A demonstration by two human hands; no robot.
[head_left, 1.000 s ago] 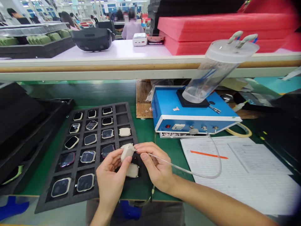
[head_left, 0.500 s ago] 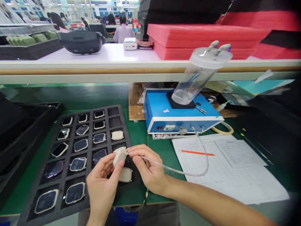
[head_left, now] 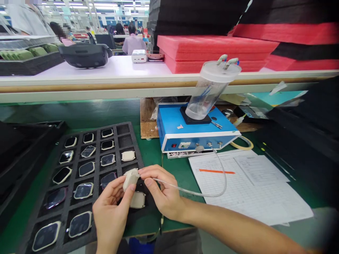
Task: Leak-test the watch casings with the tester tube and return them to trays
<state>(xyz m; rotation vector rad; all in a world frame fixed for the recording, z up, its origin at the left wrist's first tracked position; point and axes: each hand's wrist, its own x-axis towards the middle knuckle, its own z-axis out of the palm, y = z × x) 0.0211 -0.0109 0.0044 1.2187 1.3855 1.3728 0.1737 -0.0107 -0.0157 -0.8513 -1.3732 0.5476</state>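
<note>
A beige watch case [head_left: 130, 180] is pinched, tilted, between the thumb and fingers of my left hand [head_left: 112, 210]. My right hand [head_left: 165, 194] grips the end of a clear thin tube [head_left: 197, 193], its tip up against the right side of the case. Fingers hide the exact contact point. The tube curves back to a front fitting on a blue box [head_left: 180, 143]. Beneath my hands lies a black foam tray [head_left: 69, 198] with several watch cases in its compartments. One beige case [head_left: 138, 200] rests just under the held one, another [head_left: 128, 156] behind it.
On the blue box stands a tilted clear cylinder [head_left: 206, 91]. Papers [head_left: 249, 197] with an orange stick [head_left: 217, 171] lie to the right. Tape [head_left: 245, 147] sits behind them. A shelf [head_left: 119, 68] above carries pink foam [head_left: 212, 49] and a dark headset [head_left: 83, 55].
The view has shifted slightly, so most of the scene sits further left. Both hands keep the same hold on the watch case and the tube.
</note>
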